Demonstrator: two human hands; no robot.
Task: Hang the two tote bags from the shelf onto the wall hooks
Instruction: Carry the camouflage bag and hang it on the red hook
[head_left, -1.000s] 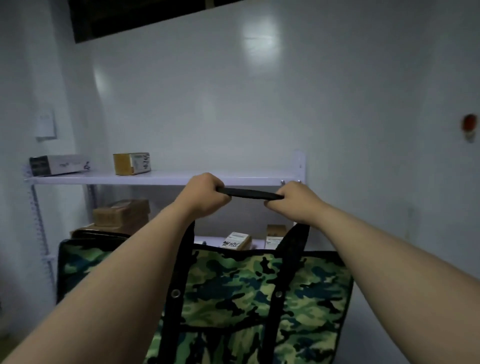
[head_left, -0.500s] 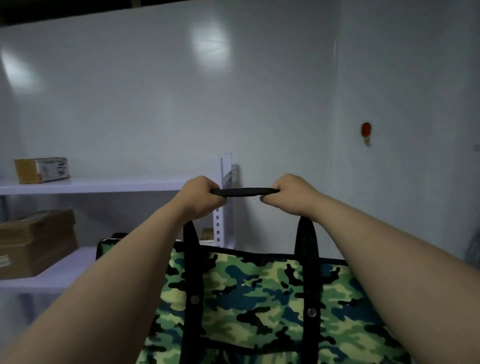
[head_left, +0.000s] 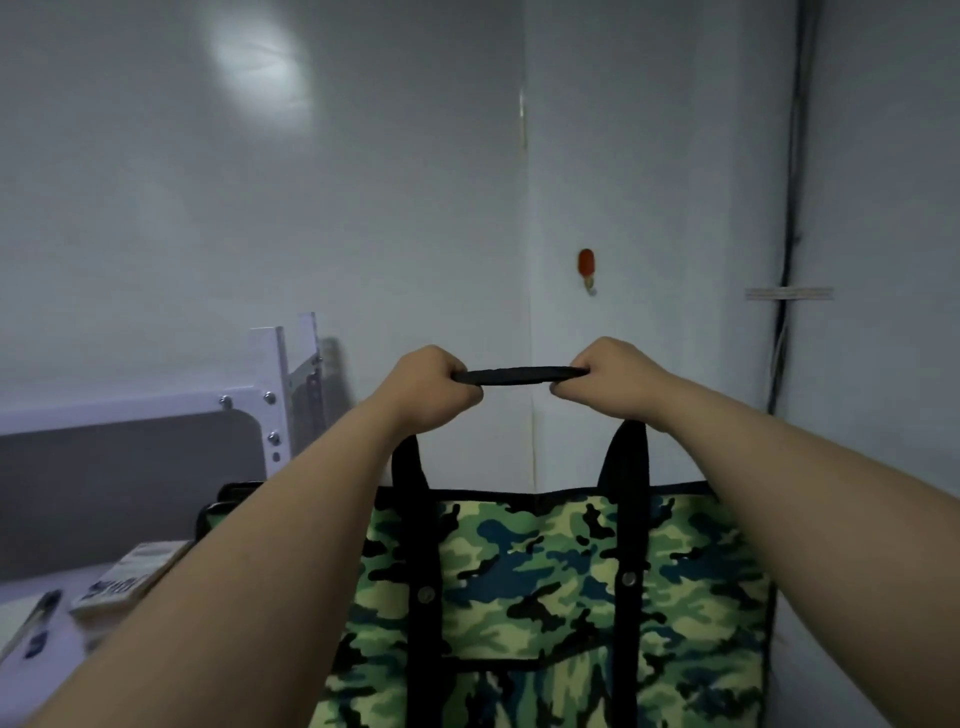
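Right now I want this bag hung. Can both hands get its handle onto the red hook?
Probably yes: the handle is stretched between both hands below the red hook, with bare wall between.

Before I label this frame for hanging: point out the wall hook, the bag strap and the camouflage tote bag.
wall hook (head_left: 586, 262): head view, red cap.
bag strap (head_left: 519, 375): head view, stretch between the hands.
camouflage tote bag (head_left: 524, 566): head view, front panel.
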